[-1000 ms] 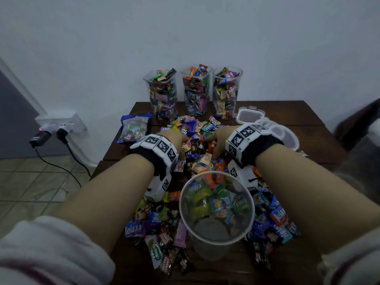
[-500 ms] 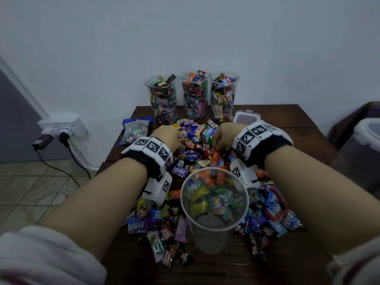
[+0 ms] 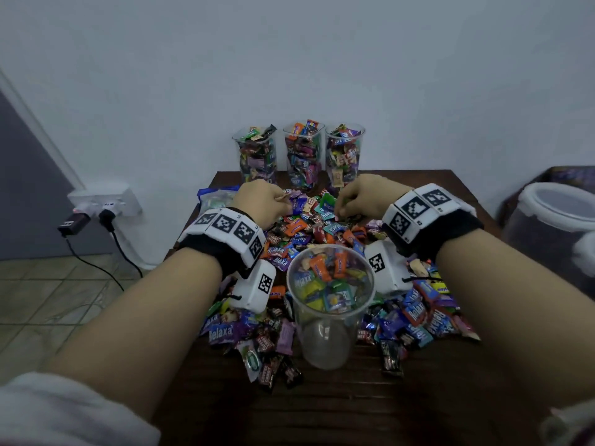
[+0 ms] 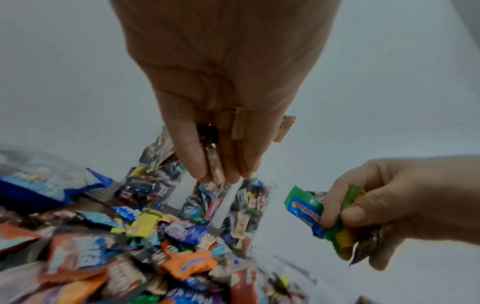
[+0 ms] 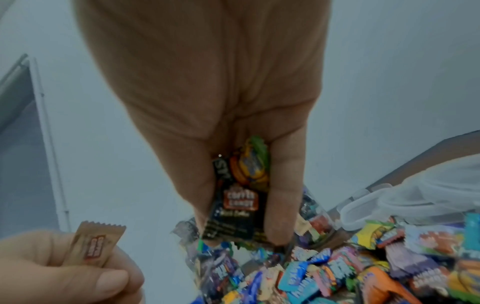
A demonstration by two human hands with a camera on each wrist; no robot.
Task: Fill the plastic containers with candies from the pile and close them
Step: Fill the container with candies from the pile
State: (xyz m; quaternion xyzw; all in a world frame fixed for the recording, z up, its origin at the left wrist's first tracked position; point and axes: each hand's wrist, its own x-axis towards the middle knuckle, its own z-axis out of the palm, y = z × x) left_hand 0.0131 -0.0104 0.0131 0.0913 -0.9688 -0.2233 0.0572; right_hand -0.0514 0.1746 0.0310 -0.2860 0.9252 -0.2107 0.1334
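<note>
Both my hands over candy pile (image 3: 309, 233), just behind empty cup (image 3: 330, 313). Left hand (image 3: 260, 204) clamped on tan wrappers (image 4: 239, 125); right hand (image 3: 360, 197) clamped on green + black candies (image 5: 233, 207). Risk: loose pinch, pcs slip en route to cup. Wrist cam boxes hang close to cup rim, could tip it on bench (image 3: 322, 410).

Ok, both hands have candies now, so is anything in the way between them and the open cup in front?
Nothing visible. The left hand and right hand grip candies above the pile; the near cup stands lidless between the forearms, its mouth uncovered and seemingly empty.
</note>
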